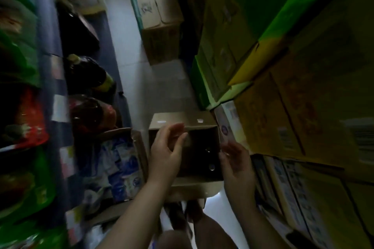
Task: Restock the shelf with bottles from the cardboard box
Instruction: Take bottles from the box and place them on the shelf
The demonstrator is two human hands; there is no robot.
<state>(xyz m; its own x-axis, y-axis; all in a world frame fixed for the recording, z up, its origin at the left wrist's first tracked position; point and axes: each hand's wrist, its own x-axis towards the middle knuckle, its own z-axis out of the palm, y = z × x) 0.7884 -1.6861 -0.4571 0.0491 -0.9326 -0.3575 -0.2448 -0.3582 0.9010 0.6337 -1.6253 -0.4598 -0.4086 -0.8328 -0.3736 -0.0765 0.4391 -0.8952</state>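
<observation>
An open cardboard box (202, 121) stands on the floor below me, its inside dark. Two faint bottle tops (209, 157) glint in its right half. My left hand (167, 153) hovers over the box's left side, fingers spread and curved, holding nothing. My right hand (236, 166) is at the box's right wall, fingers apart, also with nothing in it. The shelf (50, 50) runs along the left, with dark bottles (89, 75) lying on its lower level. The picture is dim and blurred.
A box of blue-and-white packets (119, 168) sits left of the open box. Stacked yellow and green cartons (283, 66) wall in the right side. Another closed carton (159, 22) stands farther down the pale tiled aisle. My knees (192, 234) show at the bottom.
</observation>
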